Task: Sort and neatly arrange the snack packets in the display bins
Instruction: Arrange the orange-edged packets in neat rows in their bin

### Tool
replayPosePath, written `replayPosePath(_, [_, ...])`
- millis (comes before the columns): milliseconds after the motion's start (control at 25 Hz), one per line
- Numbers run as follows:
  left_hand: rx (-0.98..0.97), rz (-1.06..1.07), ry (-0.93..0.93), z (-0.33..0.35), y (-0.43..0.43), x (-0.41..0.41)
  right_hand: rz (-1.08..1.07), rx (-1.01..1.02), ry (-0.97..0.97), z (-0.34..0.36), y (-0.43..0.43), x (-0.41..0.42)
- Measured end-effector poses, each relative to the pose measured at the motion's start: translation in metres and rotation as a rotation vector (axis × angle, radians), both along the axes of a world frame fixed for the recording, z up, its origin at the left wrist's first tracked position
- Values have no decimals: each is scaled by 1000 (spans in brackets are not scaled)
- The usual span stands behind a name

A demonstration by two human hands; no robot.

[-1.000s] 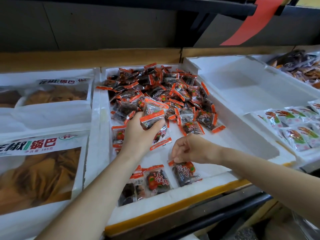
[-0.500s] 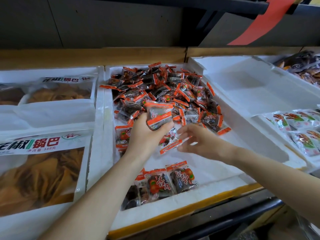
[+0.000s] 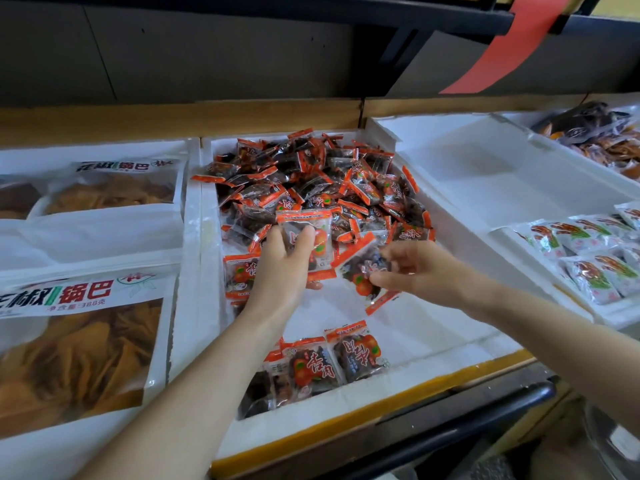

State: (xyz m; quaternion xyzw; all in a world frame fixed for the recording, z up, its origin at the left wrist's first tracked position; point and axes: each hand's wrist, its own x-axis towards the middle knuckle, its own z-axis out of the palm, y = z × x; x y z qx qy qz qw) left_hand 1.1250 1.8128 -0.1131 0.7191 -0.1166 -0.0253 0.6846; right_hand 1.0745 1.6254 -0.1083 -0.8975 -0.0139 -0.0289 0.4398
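Observation:
A white foam bin (image 3: pixel 433 365) in the middle holds a loose heap of small dark snack packets with orange ends (image 3: pixel 311 181) at its back. A short row of the same packets (image 3: pixel 322 365) lies flat at its front edge. My left hand (image 3: pixel 284 268) grips a stack of packets (image 3: pixel 306 230) upright over the bin's middle. Just to its right, my right hand (image 3: pixel 412 268) pinches a single packet (image 3: pixel 360 268), tilted, close to the stack.
Large bags of yellow crisps (image 3: pixel 79 355) fill the bin on the left. An almost bare white foam bin (image 3: pixel 502 174) sits to the right, with white-and-green packets (image 3: pixel 588 254) in a row in front of it. Dark packets (image 3: pixel 599 133) lie far right. A red ribbon (image 3: pixel 509 43) hangs above.
My right hand left the packet it laid at the front row, rose to the heap and picked up another packet. My left hand stayed up with its stack.

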Motion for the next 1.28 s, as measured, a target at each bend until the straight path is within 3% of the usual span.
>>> replayPosePath(240, [-1,-67,21,-1,-1,-6,-11,-308,484,-20,-25,-19])
replayPosePath(360, [7,-70,24,-2,1,-6,7,-418,462,-16,-21,-19])
replayPosePath(440, [18,-75,19,-4,2,-6,19,-325,436,-14,-15,-17])
replayPosePath(600, [136,-109,-42,-5,1,-5,41,-344,372,-18,-5,-11])
replayPosePath(720, [132,-165,-50,-7,2,-4,22,-198,432,-17,-6,-13])
replayPosePath(840, [161,-192,-59,-7,1,-4,24,-376,235,-14,-9,-14])
replayPosePath(1000, [178,-365,-107,-5,-3,-9,-25,-98,-166,8,9,-18])
replayPosePath(1080, [221,-380,-175,-5,-5,-14,-14,-99,-214,15,19,-22])
replayPosePath(1200, [337,-349,-270,-10,-12,-16,-61,-255,-236,22,11,-25])
replayPosePath(1280, [501,-435,-351,-14,-16,-15,-138,-319,-248,30,-8,-25])
